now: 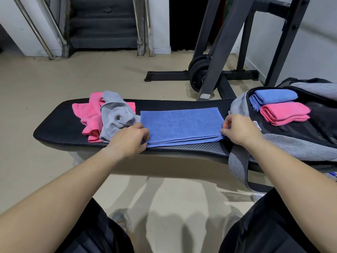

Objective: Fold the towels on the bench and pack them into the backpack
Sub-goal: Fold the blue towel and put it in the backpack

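The blue towel [180, 125] lies flat in layers on the middle of the black padded bench [60, 128], its stacked edges towards the person. The left hand [130, 141] pinches the towel's near corner at eight o'clock, fingers curled over the edge. The right hand [238, 131] pinches the near corner at four o'clock between thumb and bent fingers. At nine o'clock of the towel and touching its left edge, a crumpled grey towel [114, 115] lies partly on top of a crumpled pink towel [87, 115]. At three o'clock a grey backpack [291, 148] lies open on the bench's right end, with one strap hanging over the near edge. Inside it, a folded blue towel [273, 96] sits just beyond a folded pink towel [284, 113], the two touching. A small white label [257, 125] shows on the dark lining near the right hand, and its print is too small to read. The bench's cover has a fine woven texture, and it stands on a beige floor [54, 79]. Across the floor at one o'clock stands a black steel rack [228, 42] with weight plates [198, 72] at its foot. At eleven o'clock dark stairs [104, 24] rise between metal handrails [32, 28] and white walls. At six o'clock are the person's black shorts and grey shoes [120, 221].
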